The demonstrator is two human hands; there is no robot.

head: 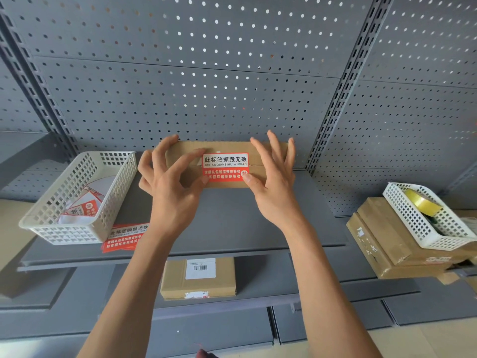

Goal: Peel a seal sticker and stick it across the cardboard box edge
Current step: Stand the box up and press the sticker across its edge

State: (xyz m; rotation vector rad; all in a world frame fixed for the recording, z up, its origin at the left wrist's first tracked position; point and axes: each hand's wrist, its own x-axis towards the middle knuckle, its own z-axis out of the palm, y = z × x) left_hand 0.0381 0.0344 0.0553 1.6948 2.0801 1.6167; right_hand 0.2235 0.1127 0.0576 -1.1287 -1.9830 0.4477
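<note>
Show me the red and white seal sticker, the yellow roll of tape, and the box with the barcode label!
Red and white seal sticker (225,166): head view, on its middle.
Yellow roll of tape (421,202): head view, on its outer side.
Brown cardboard box with the barcode label (173,280): head view, on bare cardboard left of label.

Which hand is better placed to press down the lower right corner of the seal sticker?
The right hand. Its thumb already lies at the lower right corner of the seal sticker on the cardboard box. The left hand touches the sticker's left edge, so it would have to cross over.
</note>
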